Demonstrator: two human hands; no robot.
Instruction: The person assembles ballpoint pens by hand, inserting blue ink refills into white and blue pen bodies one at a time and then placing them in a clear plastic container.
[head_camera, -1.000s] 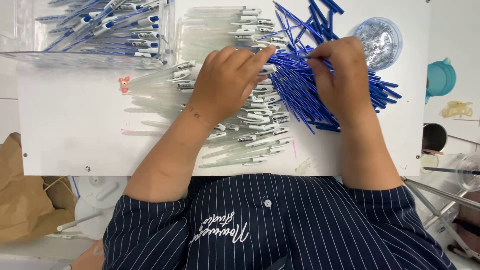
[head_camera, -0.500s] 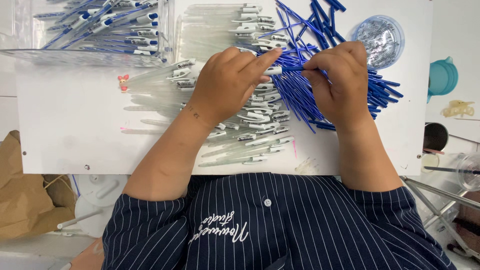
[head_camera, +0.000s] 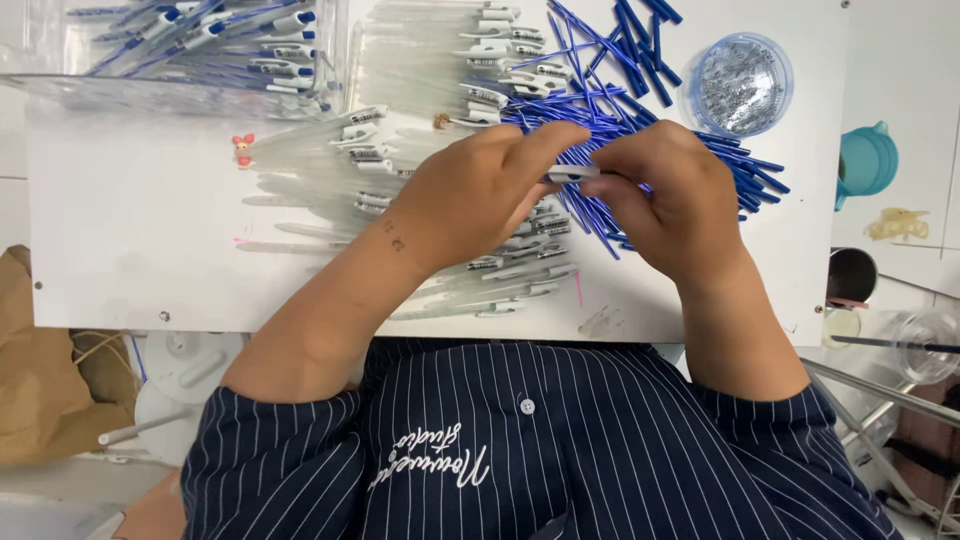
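- At worktop (head_camera: 140, 230) middle: left hand (head_camera: 480, 195), right hand (head_camera: 670, 195) pinching one clear pen barrel (head_camera: 572, 172).
- Far-left corner: clear tray (head_camera: 180, 95) holding assembled pens (head_camera: 220, 35).
- Far-right edge: round tub (head_camera: 740, 85) holding small silvery parts.

Your shirt (head_camera: 540, 440) is dark navy with thin white pinstripes and a white button. The board (head_camera: 140, 220) before you is white. At one o'clock lies a heap of bright blue refills (head_camera: 640, 130); at twelve, clear frosted pen barrels (head_camera: 400, 150) with silvery clips. A clear round lid (head_camera: 740, 85) glints blue-silver at one o'clock. A teal cup (head_camera: 865, 160) sits at two, brown paper (head_camera: 40, 390) at eight.
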